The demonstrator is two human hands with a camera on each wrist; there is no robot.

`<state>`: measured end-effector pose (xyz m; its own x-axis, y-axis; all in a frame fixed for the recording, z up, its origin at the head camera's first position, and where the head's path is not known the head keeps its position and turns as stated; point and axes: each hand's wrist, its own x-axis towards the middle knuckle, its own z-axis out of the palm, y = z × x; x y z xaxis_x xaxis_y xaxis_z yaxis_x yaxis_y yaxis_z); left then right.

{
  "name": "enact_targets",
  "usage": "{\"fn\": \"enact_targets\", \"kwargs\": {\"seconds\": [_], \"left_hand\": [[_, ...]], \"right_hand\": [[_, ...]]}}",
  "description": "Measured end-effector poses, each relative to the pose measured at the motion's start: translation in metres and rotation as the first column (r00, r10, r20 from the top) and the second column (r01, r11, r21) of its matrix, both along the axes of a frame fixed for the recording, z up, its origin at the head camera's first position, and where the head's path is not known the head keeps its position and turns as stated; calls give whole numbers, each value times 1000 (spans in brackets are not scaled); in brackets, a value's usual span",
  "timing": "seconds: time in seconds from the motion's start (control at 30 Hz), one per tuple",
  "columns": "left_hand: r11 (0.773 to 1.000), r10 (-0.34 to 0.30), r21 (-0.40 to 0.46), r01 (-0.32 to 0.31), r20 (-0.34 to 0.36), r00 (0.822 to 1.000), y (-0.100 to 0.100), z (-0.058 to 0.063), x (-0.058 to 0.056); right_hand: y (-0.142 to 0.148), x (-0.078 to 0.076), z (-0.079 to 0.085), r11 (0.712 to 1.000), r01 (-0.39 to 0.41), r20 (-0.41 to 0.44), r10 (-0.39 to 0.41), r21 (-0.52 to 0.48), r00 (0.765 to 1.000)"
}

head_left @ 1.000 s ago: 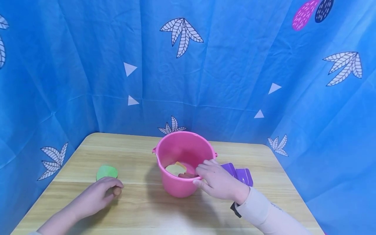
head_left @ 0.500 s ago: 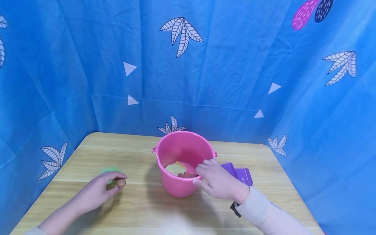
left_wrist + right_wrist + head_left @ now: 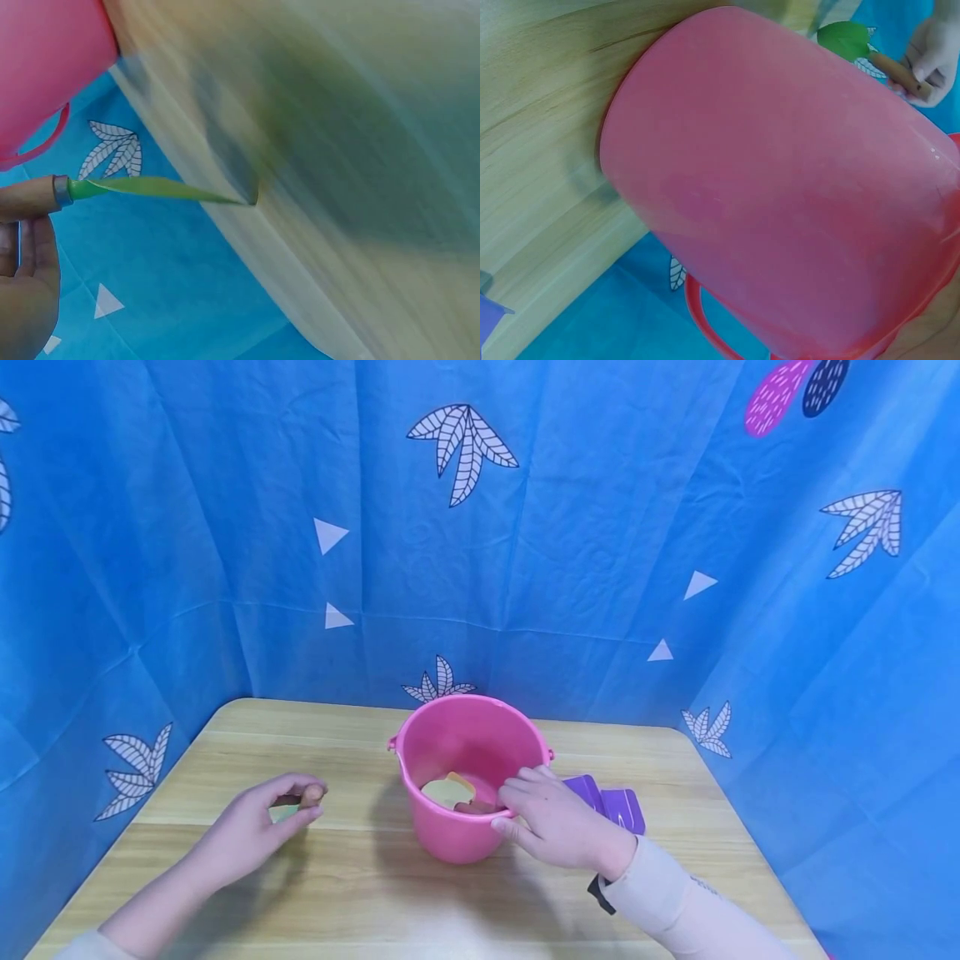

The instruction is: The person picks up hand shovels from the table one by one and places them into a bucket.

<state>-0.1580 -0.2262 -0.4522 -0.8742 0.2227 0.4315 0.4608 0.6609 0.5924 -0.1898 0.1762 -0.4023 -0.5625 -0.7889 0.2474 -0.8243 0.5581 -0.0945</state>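
My left hand (image 3: 243, 835) grips the wooden handle of a small green garden trowel (image 3: 142, 186) left of the bucket. In the left wrist view the blade shows edge-on, its tip close over the table; in the right wrist view the blade (image 3: 844, 40) shows broad and leaf-shaped. A pink bucket (image 3: 459, 843) stands upright mid-table. My right hand (image 3: 558, 822) holds its near right rim, fingers over the edge and thumb outside. Inside the bucket lie a pale yellow piece with an orange edge (image 3: 447, 792) and a brown handle-like piece (image 3: 474, 807), partly hidden by the rim.
Two flat purple pieces (image 3: 624, 812) lie on the wooden table (image 3: 352, 893) right of the bucket, partly behind my right hand. The bucket's carrying handle (image 3: 695, 307) hangs at its far side. A blue patterned curtain (image 3: 420, 560) encloses the table's back and sides.
My left hand has risen from the table and shifted slightly right and away from me, carrying the trowel, whose blade has tipped down. My right hand and the bucket have stayed put.
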Motion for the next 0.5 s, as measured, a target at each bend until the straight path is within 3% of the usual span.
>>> {"fn": "enact_targets", "kwargs": {"seconds": [0.27,0.5], "left_hand": [[997,20,71,-23,43,999,9,14,3],[989,-10,146,-4,89,996,13,18,3]], "right_hand": [[0,-1,0,1000,1,-1,-1,-5,1000],[0,-1,0,1000,-4,-11,4,-3,1000]]}}
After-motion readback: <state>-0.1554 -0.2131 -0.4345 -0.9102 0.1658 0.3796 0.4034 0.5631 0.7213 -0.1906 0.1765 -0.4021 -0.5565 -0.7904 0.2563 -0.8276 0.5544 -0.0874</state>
